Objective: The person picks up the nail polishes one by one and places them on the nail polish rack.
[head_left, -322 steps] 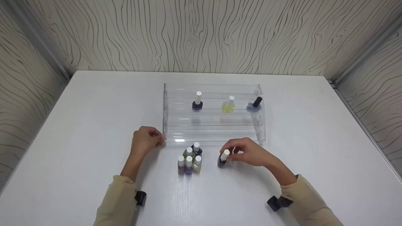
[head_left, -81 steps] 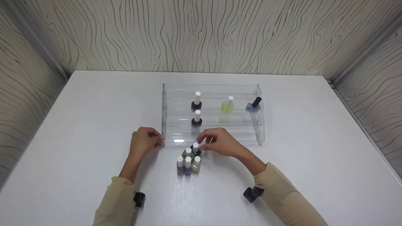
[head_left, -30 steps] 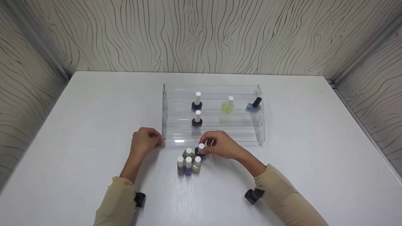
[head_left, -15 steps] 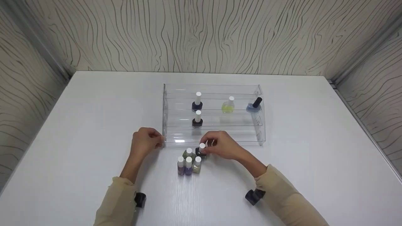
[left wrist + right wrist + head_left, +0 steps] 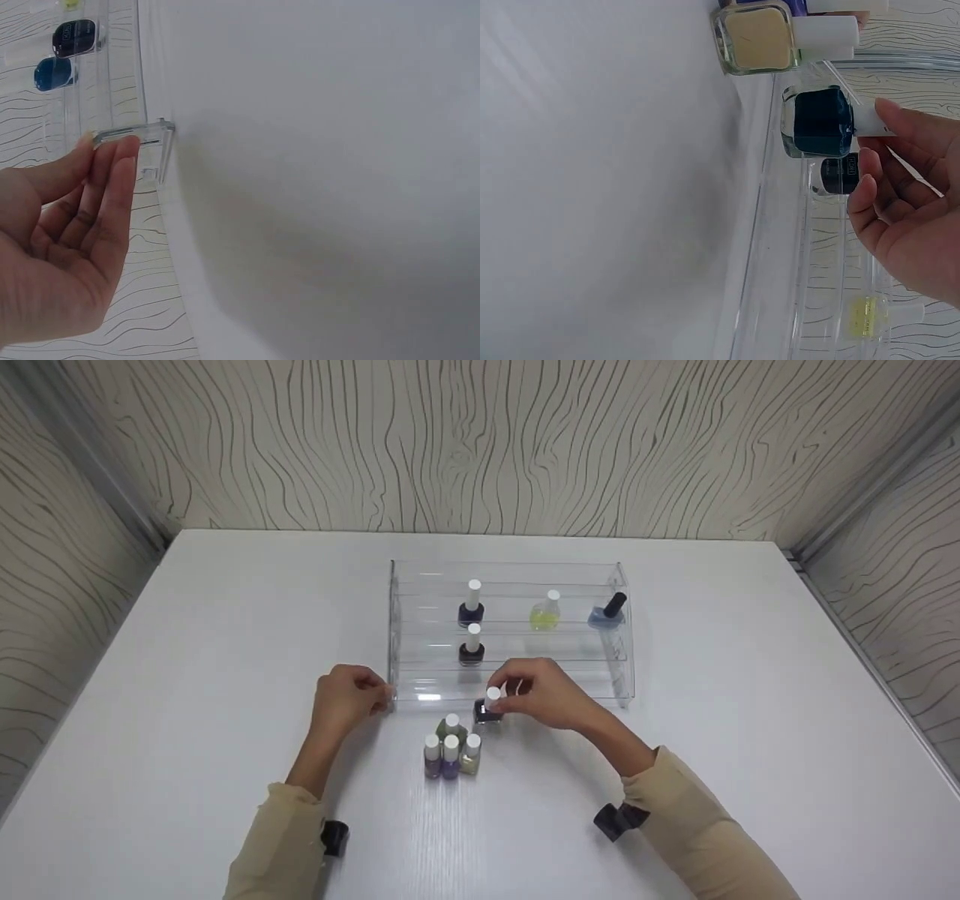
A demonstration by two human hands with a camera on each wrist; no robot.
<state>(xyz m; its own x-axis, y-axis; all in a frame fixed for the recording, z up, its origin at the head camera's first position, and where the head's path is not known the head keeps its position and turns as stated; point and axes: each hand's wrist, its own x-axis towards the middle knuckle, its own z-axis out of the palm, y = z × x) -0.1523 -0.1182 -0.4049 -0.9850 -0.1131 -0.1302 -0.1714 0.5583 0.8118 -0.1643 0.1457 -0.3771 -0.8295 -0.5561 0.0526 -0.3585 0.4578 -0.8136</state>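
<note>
My right hand (image 5: 544,694) pinches the white cap of a dark teal nail polish bottle (image 5: 487,712), holding it by the front edge of a clear tiered rack (image 5: 570,684). In the right wrist view the teal glass (image 5: 821,121) shows fully, with thumb and fingertips at the cap. At the rack's front left corner, my left hand (image 5: 349,697) pinches the clear side panel (image 5: 146,133) between thumb and fingers. A dark bottle (image 5: 471,653) stands on a middle tier. Behind it, one tier up, are another dark bottle (image 5: 471,615), a yellow one (image 5: 544,619) and a blue one (image 5: 604,617) with a black cap.
In front of the rack several white-capped bottles stand close together: a green one (image 5: 444,731), a greyish one (image 5: 432,767), a purple one (image 5: 450,769) and a pale yellow one (image 5: 469,763). The white table (image 5: 225,622) ends at a wood-patterned wall (image 5: 465,450).
A dark bottle, earlier in my right hand, now stands on the middle tier. My right hand then took the teal bottle from the group and moved it rightward and toward the rack. The left hand stayed.
</note>
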